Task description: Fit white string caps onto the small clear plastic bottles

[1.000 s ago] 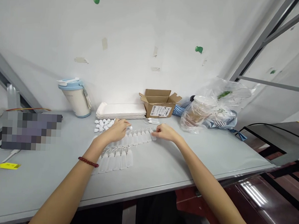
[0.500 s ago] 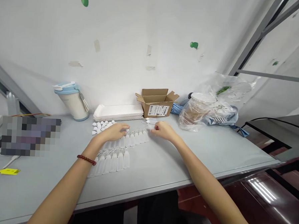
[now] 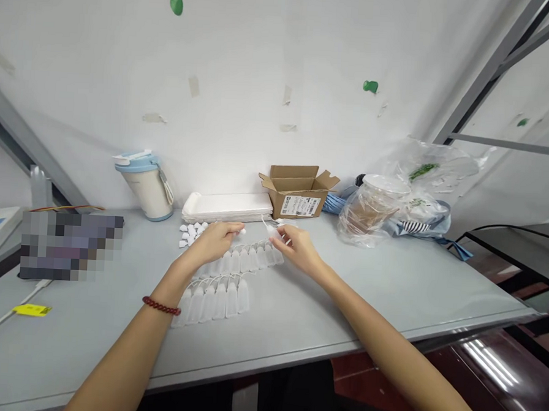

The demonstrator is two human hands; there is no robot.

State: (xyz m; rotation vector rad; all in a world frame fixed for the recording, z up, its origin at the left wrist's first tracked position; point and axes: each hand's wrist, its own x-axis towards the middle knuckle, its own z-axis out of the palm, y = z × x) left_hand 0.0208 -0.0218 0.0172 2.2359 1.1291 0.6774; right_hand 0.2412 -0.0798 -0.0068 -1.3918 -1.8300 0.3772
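Note:
My left hand (image 3: 215, 240) is closed, pinching a small white plastic piece (image 3: 242, 231) between thumb and fingertips. Across from it, my right hand (image 3: 298, 248) grips a frosted plastic tag (image 3: 273, 231) with a white cord sticking up from its end. The two held pieces are a short gap apart. Below the hands lie two rows of similar tags with white cords, the front row (image 3: 218, 299) fully in view and the back row (image 3: 248, 259) partly behind my fingers. A pile of small white pieces (image 3: 190, 233) sits left of my left hand.
At the back stand a cream and blue tumbler (image 3: 146, 189), a stack of white flat packs (image 3: 228, 206) and an open cardboard box (image 3: 297, 197). A plastic-wrapped cup (image 3: 371, 204) is on the right. A blurred-out object (image 3: 70, 247) and a cable with a yellow label (image 3: 32, 310) lie left.
The view has turned slightly left. My right hand has lifted the tag from the back row's right end, and my left hand now shows the white piece raised clear of the row.

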